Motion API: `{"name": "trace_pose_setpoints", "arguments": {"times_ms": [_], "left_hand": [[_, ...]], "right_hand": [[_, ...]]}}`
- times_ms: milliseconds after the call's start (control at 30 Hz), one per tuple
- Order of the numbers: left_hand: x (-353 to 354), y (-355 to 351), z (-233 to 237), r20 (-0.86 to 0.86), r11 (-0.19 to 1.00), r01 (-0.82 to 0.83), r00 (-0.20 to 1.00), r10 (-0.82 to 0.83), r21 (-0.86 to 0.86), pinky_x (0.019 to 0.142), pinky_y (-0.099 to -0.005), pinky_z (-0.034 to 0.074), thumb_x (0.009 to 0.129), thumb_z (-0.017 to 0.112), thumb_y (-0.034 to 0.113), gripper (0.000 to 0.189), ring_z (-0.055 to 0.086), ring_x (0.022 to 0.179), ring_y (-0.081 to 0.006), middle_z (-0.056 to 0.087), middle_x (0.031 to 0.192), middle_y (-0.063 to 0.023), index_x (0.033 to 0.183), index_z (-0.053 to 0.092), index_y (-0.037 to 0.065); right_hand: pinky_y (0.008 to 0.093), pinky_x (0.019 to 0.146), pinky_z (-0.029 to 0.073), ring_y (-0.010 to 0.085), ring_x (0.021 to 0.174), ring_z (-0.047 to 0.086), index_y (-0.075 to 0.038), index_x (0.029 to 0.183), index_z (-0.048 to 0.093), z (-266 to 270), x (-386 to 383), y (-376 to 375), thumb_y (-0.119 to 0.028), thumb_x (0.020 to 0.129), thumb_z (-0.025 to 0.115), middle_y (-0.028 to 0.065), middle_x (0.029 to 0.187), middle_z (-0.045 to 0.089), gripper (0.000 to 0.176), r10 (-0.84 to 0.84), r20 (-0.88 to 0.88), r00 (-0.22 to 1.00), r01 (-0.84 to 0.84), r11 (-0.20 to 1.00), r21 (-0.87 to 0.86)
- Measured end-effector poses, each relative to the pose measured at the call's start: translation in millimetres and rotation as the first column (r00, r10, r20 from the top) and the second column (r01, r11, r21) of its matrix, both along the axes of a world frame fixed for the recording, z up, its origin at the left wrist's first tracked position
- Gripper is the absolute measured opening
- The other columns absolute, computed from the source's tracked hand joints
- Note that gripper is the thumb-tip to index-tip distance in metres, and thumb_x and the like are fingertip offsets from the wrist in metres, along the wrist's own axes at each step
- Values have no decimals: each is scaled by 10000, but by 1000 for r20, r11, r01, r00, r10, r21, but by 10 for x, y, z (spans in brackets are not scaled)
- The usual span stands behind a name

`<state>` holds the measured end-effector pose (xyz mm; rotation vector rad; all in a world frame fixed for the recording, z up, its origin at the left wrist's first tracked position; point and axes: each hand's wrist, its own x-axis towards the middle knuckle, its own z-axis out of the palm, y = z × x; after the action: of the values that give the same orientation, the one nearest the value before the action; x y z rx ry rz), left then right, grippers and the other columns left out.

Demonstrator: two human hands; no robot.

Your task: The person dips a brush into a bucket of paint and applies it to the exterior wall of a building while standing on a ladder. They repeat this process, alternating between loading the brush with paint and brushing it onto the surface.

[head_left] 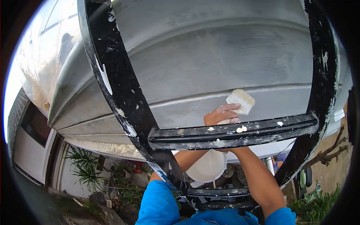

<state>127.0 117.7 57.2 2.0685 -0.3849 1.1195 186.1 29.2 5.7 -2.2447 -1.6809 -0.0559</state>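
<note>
My left hand point(220, 114) is closed around the handle of a wide paintbrush point(242, 102), just above a black ladder rung point(234, 131). The brush's pale bristles point up and right, close to the grey ribbed surface point(210, 56), and white paint coats its body. White smears mark my fingers. Most of my right hand point(227, 149) is hidden behind the rung, close to the rim of a bucket point(207, 167) with white paint in it. The bucket sits below the rung, between my forearms.
Paint-spattered ladder rails point(120, 71) rise on both sides, with a lower rung point(219, 192) near my body. Clear plastic sheeting point(48, 56) hangs at upper left. Far below are potted plants point(88, 168), and a bare branch point(326, 155) reaches in at right.
</note>
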Motion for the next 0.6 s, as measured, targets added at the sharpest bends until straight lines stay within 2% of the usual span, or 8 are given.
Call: {"name": "trace_pose_setpoints", "arguments": {"times_ms": [33,100,200,267,333,367,433,600], "left_hand": [[63,3,20,35,1000,-19,999,18,18,725,-327,562,862,679,223,193,695,754,-207,674,1015,-167,931,663,43],[91,96,10,20,978,-105,994,110,-179,678,-307,561,885,658,247,224,685,703,-197,673,969,-169,938,668,29],[-75,273,45,52,881,-179,973,223,-438,594,-266,533,884,675,278,303,679,696,-182,689,826,-157,903,673,-24],[-412,425,103,-50,788,-465,871,488,-403,479,-244,489,909,634,313,356,621,542,-157,645,716,-165,928,655,-42],[-685,879,-37,38,687,-573,755,655,-446,459,-246,461,898,649,334,368,596,516,-148,635,662,-141,926,657,-33],[-946,1122,28,-154,547,-731,646,748,-408,464,-251,464,893,651,349,377,586,505,-150,645,702,-147,930,659,-26],[-1107,1286,-8,-260,447,-824,543,798,-349,489,-260,474,886,661,350,369,584,516,-153,657,745,-145,931,657,-16],[-995,1199,-310,127,683,-631,694,709,-367,595,-277,507,870,695,284,294,628,626,-163,663,763,-110,919,639,-1]], "right_hand": [[423,890,470,282,994,597,-74,1051,626,19,4,7,-420,816,594,147,1058,630,419,5,-93,996,-11,998,-67],[430,881,475,288,967,609,-76,1035,635,63,10,27,-420,815,595,155,1032,640,410,-6,-280,960,-49,981,-189],[429,898,476,296,964,616,-81,1065,627,218,-30,-52,-411,853,552,149,1032,648,399,-16,-301,954,-72,958,-279],[414,931,464,280,1007,601,-79,1093,605,82,10,-27,-415,893,500,132,1086,633,405,-17,-327,945,-72,963,-259],[410,951,453,263,1038,587,-70,1119,587,-100,46,20,-415,913,476,134,1118,617,417,-4,-437,899,-117,961,-249],[410,952,452,258,1039,586,-68,1126,584,-161,63,39,-414,916,474,137,1118,616,418,-3,-448,894,-120,962,-246],[409,954,450,249,1037,585,-64,1132,578,-96,32,43,-413,922,470,142,1115,615,420,-21,-423,906,-107,955,-278],[402,955,452,241,1027,586,-72,1117,582,-118,6,35,-428,923,475,127,1121,614,419,-28,-459,888,-101,962,-254]]}}
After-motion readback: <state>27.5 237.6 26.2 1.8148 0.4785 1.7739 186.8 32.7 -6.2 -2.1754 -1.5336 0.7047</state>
